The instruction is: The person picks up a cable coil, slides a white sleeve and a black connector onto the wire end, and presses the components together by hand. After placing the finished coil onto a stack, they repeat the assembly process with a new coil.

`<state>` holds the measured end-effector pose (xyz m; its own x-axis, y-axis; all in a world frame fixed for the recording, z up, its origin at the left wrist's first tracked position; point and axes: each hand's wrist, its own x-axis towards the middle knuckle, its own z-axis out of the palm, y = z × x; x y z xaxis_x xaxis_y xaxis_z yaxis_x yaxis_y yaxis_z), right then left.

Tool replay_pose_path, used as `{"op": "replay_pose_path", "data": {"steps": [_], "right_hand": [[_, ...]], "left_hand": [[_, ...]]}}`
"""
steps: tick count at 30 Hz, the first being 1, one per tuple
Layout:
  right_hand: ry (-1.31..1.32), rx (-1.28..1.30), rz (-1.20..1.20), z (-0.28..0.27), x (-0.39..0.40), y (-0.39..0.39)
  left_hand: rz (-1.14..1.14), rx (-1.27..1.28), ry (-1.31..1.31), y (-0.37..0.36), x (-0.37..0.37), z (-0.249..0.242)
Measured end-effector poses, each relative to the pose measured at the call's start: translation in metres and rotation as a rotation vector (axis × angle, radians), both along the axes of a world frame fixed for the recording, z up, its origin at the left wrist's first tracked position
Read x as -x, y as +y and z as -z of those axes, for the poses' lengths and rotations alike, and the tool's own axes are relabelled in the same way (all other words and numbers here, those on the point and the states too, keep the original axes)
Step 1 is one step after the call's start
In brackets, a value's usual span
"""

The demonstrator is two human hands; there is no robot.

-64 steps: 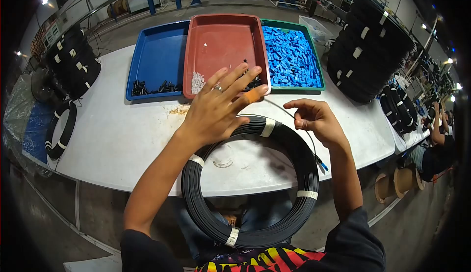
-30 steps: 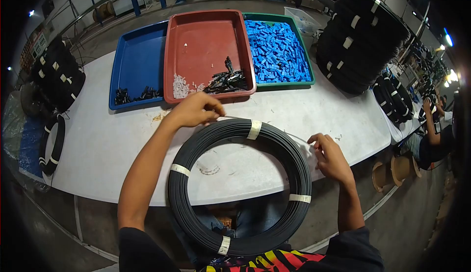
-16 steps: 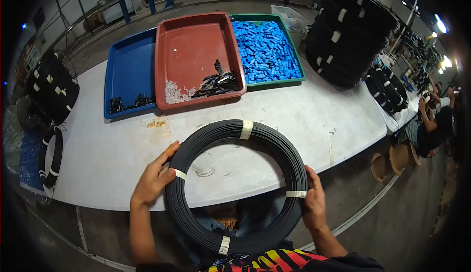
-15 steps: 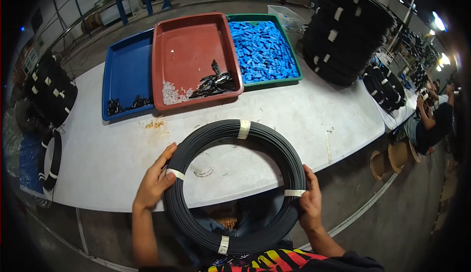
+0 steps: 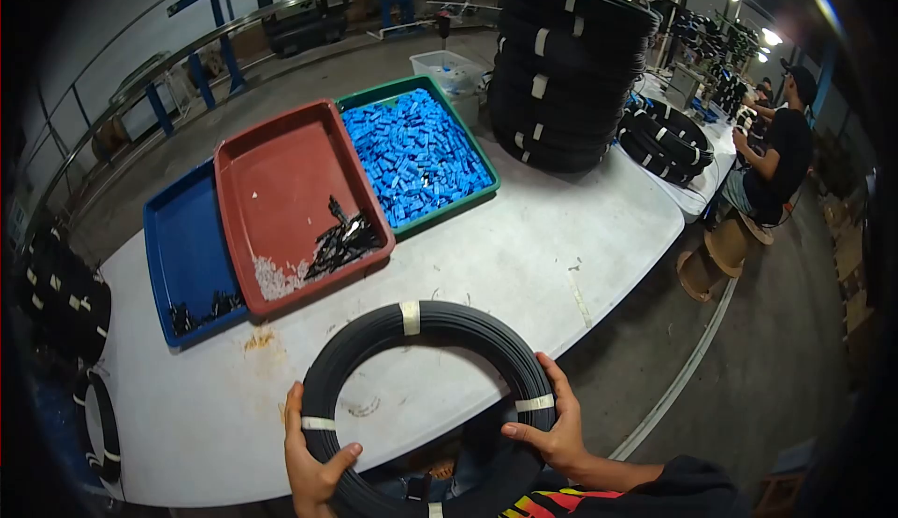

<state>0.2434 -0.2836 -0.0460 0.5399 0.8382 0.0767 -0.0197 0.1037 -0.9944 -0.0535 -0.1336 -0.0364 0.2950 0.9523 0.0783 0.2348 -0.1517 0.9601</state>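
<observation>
A coil of black cable (image 5: 477,338), bound with several strips of whitish tape, is held between my two hands near the table's front edge. My left hand (image 5: 313,457) grips its left side, thumb over the inner rim, just below a tape strip. On the opposite side my right hand (image 5: 552,424) wraps round the coil at another strip, its thumb on top. The far part of the coil is over the white table (image 5: 468,275); the near part is by my body and runs partly out of the frame.
Beyond the coil stand a blue tray (image 5: 187,228), a red tray (image 5: 290,163) with black and white bits, and a green tray (image 5: 496,184) full of blue pieces. A tall stack of black coils (image 5: 571,79) rises behind. A person (image 5: 781,144) sits at right by wooden spools (image 5: 716,251).
My view has swung to the right, so trays and table appear lower and further left. Both hands still hold the coil, which sits lower in view. The seated person shows more fully.
</observation>
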Motion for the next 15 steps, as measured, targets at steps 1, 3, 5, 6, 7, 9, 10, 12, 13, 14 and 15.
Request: {"op": "replay_pose_path", "data": {"steps": [1, 3, 5, 6, 7, 9, 10, 12, 13, 14, 15], "right_hand": [[0.021, 0.04, 0.013, -0.002, 0.0, 0.002], [0.025, 0.059, 0.039, -0.005, 0.0, 0.003], [-0.014, 0.073, 0.047, -0.003, -0.001, 0.002], [-0.014, 0.077, 0.061, -0.004, 0.0, 0.002], [0.014, 0.073, 0.074, -0.006, 0.002, 0.003], [0.043, 0.074, 0.099, -0.006, 0.002, 0.003], [0.037, 0.071, 0.097, -0.004, 0.001, 0.003], [0.028, 0.067, 0.101, -0.004, -0.002, 0.003], [0.032, 0.073, 0.093, -0.006, -0.006, 0.005], [0.036, 0.079, 0.086, -0.008, -0.009, 0.007], [0.037, 0.076, 0.093, -0.01, -0.014, 0.008]], "left_hand": [[-0.007, -0.001, 0.004, -0.001, -0.003, -0.007], [-0.052, 0.098, -0.105, -0.003, -0.013, -0.013], [-0.041, 0.106, -0.126, -0.004, -0.014, -0.016], [-0.046, 0.112, -0.145, -0.004, -0.014, -0.015], [-0.032, 0.118, -0.143, -0.003, -0.008, -0.007], [0.044, -0.037, -0.062, 0.001, 0.002, 0.004], [0.0, 0.051, -0.175, -0.002, -0.001, 0.003], [-0.01, 0.047, -0.158, -0.005, -0.001, 0.006], [-0.031, 0.032, -0.146, -0.006, -0.002, 0.006], [-0.056, 0.065, -0.183, -0.01, -0.005, 0.006], [-0.098, 0.068, -0.189, -0.014, -0.012, 0.002]]}}
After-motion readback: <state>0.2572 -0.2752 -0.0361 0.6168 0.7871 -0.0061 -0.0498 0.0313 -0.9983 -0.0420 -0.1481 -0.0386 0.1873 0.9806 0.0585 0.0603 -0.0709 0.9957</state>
